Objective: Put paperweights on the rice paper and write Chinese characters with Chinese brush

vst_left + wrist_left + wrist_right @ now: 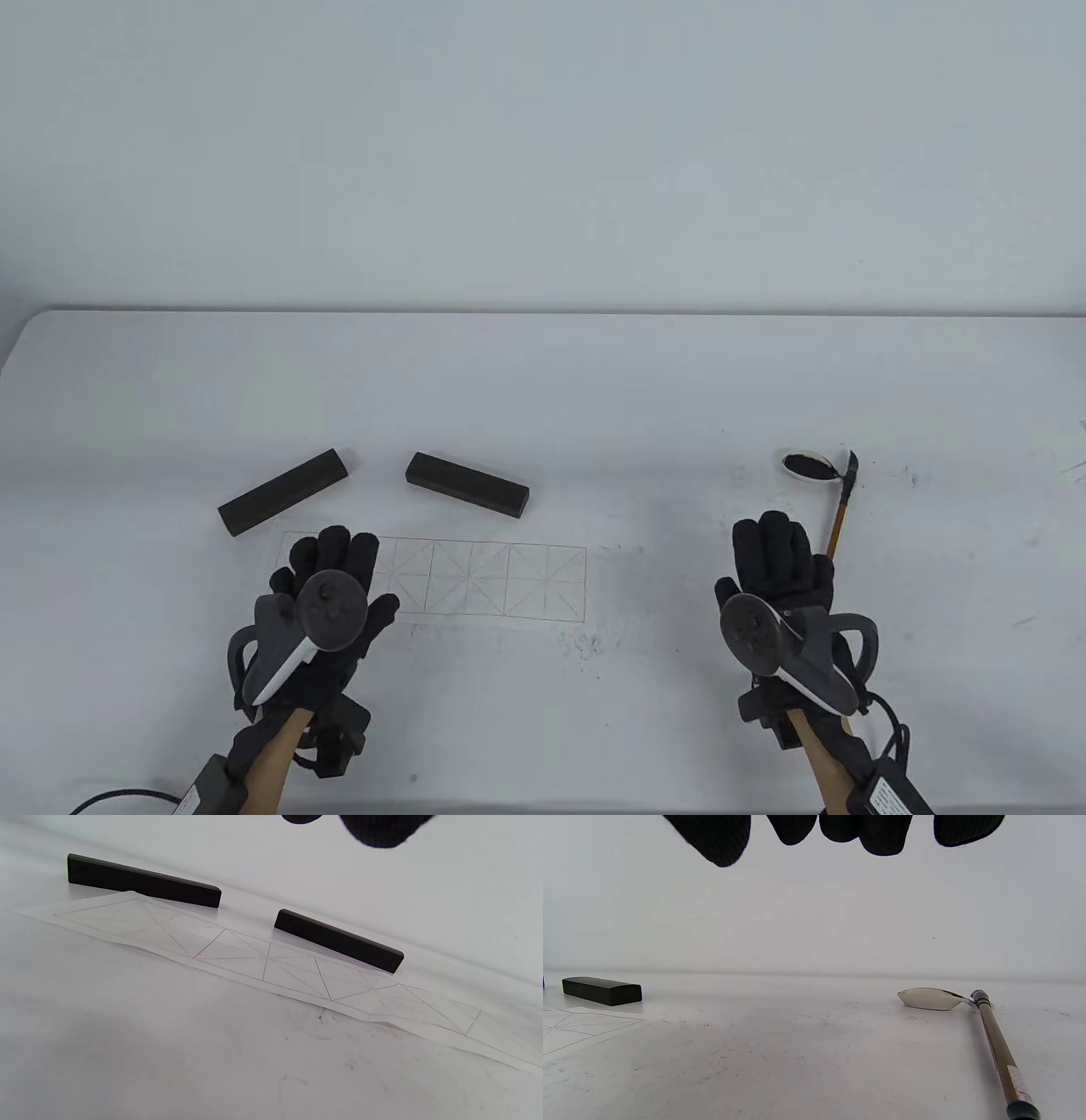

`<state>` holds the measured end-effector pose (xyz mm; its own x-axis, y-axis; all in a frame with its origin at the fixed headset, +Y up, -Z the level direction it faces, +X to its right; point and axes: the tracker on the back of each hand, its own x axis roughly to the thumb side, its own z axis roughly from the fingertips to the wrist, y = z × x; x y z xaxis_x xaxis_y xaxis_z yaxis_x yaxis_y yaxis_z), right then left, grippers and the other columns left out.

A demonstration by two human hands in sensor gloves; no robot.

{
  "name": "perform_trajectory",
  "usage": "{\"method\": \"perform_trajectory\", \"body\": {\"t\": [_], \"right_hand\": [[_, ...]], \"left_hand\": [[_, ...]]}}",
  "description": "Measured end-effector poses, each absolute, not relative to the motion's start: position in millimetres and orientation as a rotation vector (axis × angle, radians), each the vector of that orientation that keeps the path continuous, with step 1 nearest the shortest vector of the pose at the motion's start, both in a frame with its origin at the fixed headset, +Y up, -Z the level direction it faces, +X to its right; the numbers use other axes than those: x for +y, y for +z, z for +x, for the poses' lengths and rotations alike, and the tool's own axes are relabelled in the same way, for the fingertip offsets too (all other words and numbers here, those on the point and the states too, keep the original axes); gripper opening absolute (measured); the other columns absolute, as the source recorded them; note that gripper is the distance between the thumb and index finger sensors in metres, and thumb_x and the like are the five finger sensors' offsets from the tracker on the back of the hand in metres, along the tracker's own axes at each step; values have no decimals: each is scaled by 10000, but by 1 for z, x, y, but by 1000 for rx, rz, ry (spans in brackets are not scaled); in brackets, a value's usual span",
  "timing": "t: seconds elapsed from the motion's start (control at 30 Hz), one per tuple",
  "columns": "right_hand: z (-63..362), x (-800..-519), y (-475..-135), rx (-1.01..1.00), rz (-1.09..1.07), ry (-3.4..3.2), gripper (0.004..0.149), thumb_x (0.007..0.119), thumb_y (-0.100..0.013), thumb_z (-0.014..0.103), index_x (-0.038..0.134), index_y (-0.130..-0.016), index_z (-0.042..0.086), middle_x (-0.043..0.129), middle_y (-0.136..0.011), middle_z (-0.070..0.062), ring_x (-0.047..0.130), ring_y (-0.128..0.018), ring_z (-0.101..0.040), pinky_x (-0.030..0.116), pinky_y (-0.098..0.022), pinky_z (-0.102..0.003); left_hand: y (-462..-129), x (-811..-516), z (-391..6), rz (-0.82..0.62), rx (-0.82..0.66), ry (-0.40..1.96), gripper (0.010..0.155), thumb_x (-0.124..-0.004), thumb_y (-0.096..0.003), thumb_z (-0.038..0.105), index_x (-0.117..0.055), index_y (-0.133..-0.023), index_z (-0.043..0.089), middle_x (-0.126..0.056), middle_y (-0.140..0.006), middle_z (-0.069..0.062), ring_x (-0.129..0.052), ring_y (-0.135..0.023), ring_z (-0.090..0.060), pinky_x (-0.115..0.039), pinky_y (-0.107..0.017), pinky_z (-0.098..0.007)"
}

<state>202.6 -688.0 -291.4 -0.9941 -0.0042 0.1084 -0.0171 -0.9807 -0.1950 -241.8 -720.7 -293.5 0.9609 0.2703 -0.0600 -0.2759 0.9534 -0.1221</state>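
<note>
A strip of rice paper with a red grid lies flat on the white table; it also shows in the left wrist view as rice paper. Two dark paperweights lie just beyond it: the left paperweight and the right paperweight. My left hand hovers over the paper's left end with relaxed fingers, holding nothing. My right hand hangs open left of the brush, whose black tip rests at a small ink dish.
The table carries faint ink specks around the paper and the brush. A pale wall rises behind its far edge. Cables trail from both wrists at the near edge.
</note>
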Motion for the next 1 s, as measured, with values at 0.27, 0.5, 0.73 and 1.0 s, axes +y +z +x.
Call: {"method": "perform_trajectory", "body": {"t": [0.27,0.5,0.73,1.0], "right_hand": [[205,-689,-292,-280,166,3119,676,643,-583,342,349,-1109,34,278,-1138,-308,409,-1038,-519,473,-663,-726],[205,-691,-292,-276,171,3125,677,643,-583,343,350,-1109,34,280,-1139,-309,411,-1037,-519,469,-662,-729],[204,-691,-291,-265,174,3130,674,643,-583,342,353,-1108,35,282,-1138,-309,411,-1037,-519,469,-662,-730],[205,-692,-291,-253,173,3128,672,645,-582,341,359,-1108,35,287,-1138,-309,414,-1036,-520,469,-661,-730]], "left_hand": [[-292,-721,-243,-130,45,267,790,-544,-540,551,-172,-1206,344,-105,-1288,-41,-112,-1183,-421,-154,-842,-582],[-291,-722,-242,-136,38,268,790,-544,-540,550,-174,-1206,342,-108,-1288,-45,-116,-1183,-418,-157,-840,-586],[-291,-722,-242,-137,37,263,790,-545,-541,549,-176,-1207,338,-110,-1287,-50,-115,-1180,-423,-157,-840,-584],[-290,-721,-242,-146,39,266,789,-545,-541,549,-178,-1207,341,-108,-1287,-51,-114,-1179,-426,-157,-840,-584]]}}
